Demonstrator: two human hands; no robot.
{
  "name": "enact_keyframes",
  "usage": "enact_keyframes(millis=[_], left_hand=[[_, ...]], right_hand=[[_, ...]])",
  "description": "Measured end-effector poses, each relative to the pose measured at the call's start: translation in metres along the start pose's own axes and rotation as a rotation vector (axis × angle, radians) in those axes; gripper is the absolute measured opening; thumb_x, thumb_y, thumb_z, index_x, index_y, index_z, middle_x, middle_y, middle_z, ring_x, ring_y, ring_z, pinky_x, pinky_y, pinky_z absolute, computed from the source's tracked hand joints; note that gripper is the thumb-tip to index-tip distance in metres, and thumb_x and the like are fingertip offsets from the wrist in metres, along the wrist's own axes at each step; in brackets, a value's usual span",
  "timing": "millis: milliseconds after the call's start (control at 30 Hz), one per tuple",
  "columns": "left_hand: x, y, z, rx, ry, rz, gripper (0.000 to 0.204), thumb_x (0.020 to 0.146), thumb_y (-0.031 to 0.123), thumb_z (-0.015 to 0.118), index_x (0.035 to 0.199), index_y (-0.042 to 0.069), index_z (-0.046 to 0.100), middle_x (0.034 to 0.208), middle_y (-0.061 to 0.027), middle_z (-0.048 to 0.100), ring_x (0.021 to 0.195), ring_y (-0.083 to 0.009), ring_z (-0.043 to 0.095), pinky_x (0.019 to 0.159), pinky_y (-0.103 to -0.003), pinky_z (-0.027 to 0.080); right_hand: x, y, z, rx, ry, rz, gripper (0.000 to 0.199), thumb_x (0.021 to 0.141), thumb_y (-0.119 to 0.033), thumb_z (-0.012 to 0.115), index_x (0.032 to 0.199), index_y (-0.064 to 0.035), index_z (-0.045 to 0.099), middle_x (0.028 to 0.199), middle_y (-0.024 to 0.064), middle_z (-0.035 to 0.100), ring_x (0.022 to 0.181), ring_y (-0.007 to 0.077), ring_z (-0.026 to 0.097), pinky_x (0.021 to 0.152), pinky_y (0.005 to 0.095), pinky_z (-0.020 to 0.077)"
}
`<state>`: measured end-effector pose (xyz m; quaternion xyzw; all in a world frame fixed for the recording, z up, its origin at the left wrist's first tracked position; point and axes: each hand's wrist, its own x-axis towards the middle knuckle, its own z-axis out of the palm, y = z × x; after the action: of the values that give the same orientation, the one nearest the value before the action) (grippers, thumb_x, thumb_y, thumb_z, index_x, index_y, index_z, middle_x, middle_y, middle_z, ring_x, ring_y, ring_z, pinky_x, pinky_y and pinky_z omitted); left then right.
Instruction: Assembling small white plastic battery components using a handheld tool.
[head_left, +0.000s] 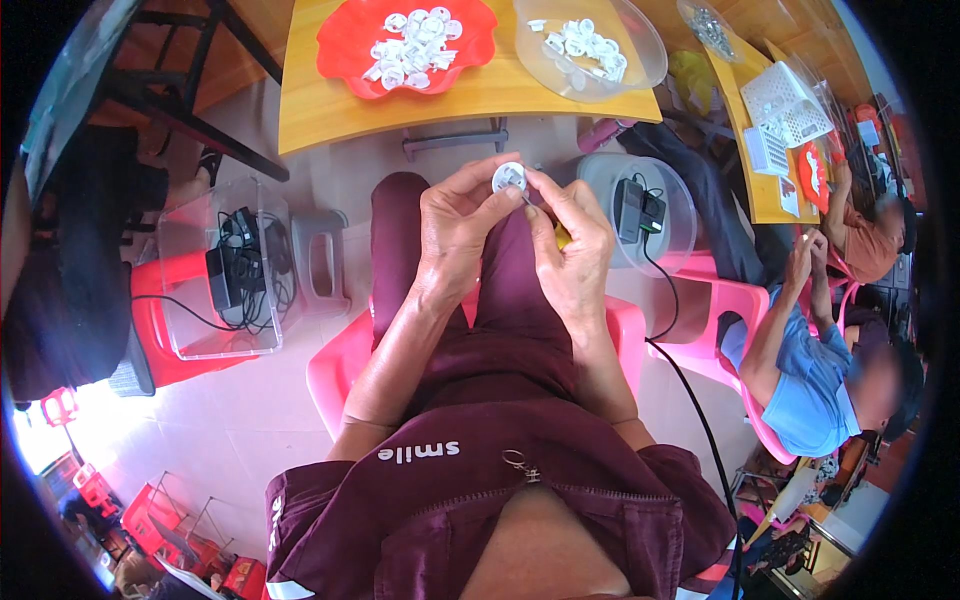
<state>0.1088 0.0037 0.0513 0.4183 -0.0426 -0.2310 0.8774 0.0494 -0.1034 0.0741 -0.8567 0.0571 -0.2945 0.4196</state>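
Note:
My left hand (462,215) pinches a small round white plastic part (508,177) between thumb and fingers, raised above my lap. Its face has raised details, too small to make out. My right hand (575,235) meets it from the other side, with the forefinger at the part's edge. Between the right thumb and fingers runs a thin metal shaft (529,202), pointing at the white part. A bit of yellow (562,238) shows inside the right palm, perhaps the handle of this tool; the fingers hide most of it.
Ahead stands a yellow wooden table (465,118) bearing a red wavy-edged tray (340,60) and a clear bowl (640,75), both with several white parts. Clear tubs with black adapters flank me, left (180,300) and right (600,180). A black cable (690,375) hangs at right. Other people sit at right.

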Motion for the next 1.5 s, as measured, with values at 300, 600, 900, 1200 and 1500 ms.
enact_keyframes(millis=[300, 600, 900, 1200, 1500], left_hand=[[-0.0009, 0.0019, 0.0002, 0.101, -0.024, 0.064, 0.031, 0.080, -0.008, 0.063, 0.111, -0.005, 0.060, 0.107, -0.0064, 0.057, 0.096, -0.0124, 0.059, 0.087, -0.023, 0.047], [-0.0011, 0.0024, 0.0010, 0.106, -0.023, 0.067, 0.030, 0.080, -0.009, 0.062, 0.109, -0.005, 0.061, 0.105, -0.0069, 0.058, 0.094, -0.0124, 0.060, 0.085, -0.023, 0.048], [-0.0013, 0.0056, 0.0010, 0.108, -0.016, 0.036, 0.029, 0.080, -0.008, 0.063, 0.108, -0.005, 0.061, 0.102, -0.0066, 0.060, 0.093, -0.0126, 0.060, 0.086, -0.024, 0.048], [-0.0013, 0.0045, 0.0005, 0.117, -0.021, 0.028, 0.028, 0.080, -0.008, 0.063, 0.108, -0.005, 0.062, 0.101, -0.0070, 0.062, 0.093, -0.0124, 0.060, 0.085, -0.024, 0.049], [0.0001, 0.0039, 0.0010, 0.176, 0.024, 0.027, 0.026, 0.079, -0.008, 0.062, 0.105, -0.006, 0.062, 0.094, -0.0081, 0.065, 0.086, -0.0108, 0.062, 0.080, -0.023, 0.051]], right_hand=[[-0.0009, -0.0005, 0.0017, 0.035, -0.017, 0.054, 0.037, 0.073, 0.008, 0.061, 0.108, -0.0056, 0.064, 0.070, 0.0094, 0.047, 0.060, 0.0211, 0.048, 0.057, 0.0310, 0.0409], [-0.0013, 0.0012, 0.0027, -0.006, 0.018, 0.013, 0.035, 0.073, 0.009, 0.061, 0.105, -0.0054, 0.065, 0.070, 0.0090, 0.048, 0.059, 0.0207, 0.048, 0.056, 0.0313, 0.0411], [-0.0014, 0.0000, 0.0019, -0.017, 0.026, -0.008, 0.037, 0.072, 0.009, 0.061, 0.105, -0.0067, 0.065, 0.070, 0.0093, 0.047, 0.059, 0.0212, 0.049, 0.055, 0.0316, 0.0418], [-0.0035, 0.0003, 0.0029, -0.045, 0.037, 0.014, 0.037, 0.072, 0.009, 0.062, 0.104, -0.0084, 0.065, 0.069, 0.0086, 0.047, 0.058, 0.0213, 0.049, 0.054, 0.0317, 0.0418], [-0.0036, -0.0002, 0.0051, -0.078, 0.046, 0.029, 0.030, 0.072, 0.006, 0.063, 0.099, -0.0071, 0.064, 0.071, 0.0095, 0.048, 0.058, 0.0261, 0.052, 0.054, 0.0343, 0.0424]])
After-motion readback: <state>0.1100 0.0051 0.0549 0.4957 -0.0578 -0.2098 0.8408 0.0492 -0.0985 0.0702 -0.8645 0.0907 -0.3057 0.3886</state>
